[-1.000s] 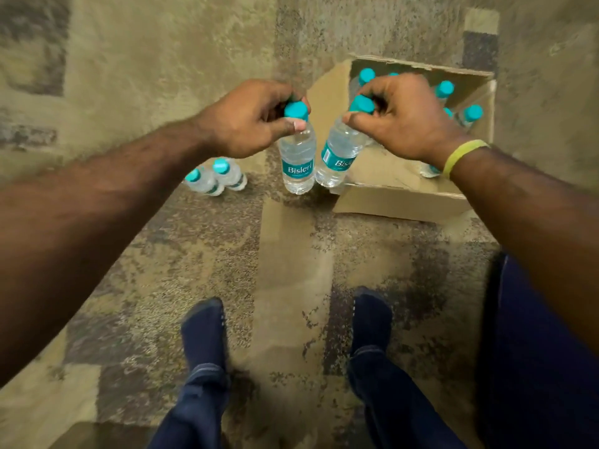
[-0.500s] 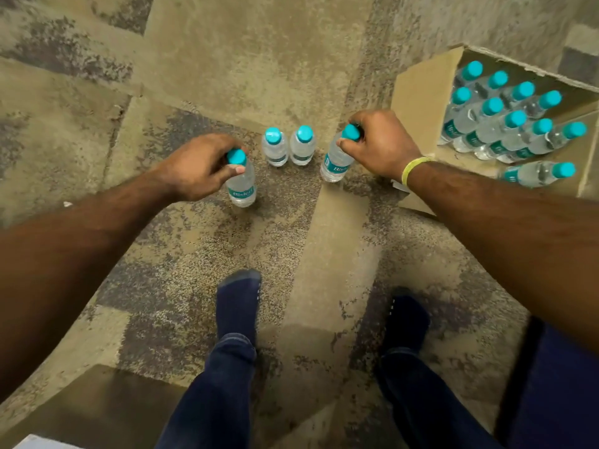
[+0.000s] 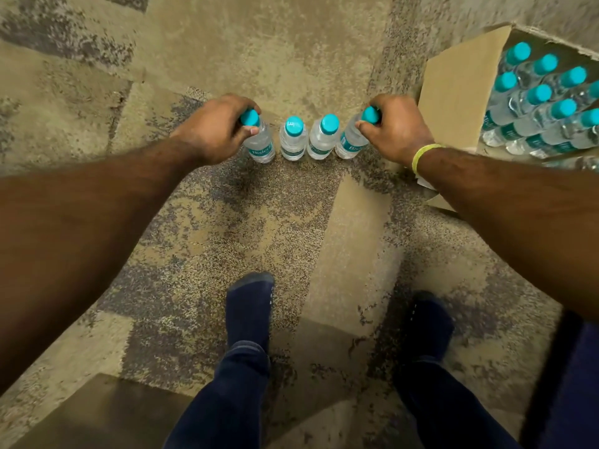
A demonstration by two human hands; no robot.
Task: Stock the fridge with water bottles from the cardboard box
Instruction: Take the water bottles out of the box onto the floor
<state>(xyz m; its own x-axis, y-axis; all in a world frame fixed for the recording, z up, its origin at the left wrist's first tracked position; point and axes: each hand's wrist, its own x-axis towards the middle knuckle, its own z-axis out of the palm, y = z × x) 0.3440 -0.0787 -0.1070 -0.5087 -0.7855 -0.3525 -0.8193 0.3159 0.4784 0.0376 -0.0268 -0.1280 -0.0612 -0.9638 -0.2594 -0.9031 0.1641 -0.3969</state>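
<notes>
Since half a second earlier, you brought both held bottles in beside the two clear plastic teal-capped water bottles (image 3: pixel 292 140) standing on the mottled beige-and-grey carpet floor (image 3: pixel 259 59), making a row of four. Your left grip (image 3: pixel 210 131) clamped the leftmost bottle (image 3: pixel 261 145) by its cap; your right grip (image 3: pixel 398 131) clamped the tilted rightmost bottle (image 3: pixel 349 143). More bottles (image 3: pixel 534 108) filled the open brown cardboard box (image 3: pixel 453 92) at right.

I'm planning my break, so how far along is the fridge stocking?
Early. Done: two middle bottles stand on the carpet, out of the cardboard box. In hand: the left hand grips the left-end bottle by its cap, and the right hand grips the tilted right-end bottle. Left: many boxed bottles wait, and no fridge is in view, so nothing shows as stocked.
</notes>
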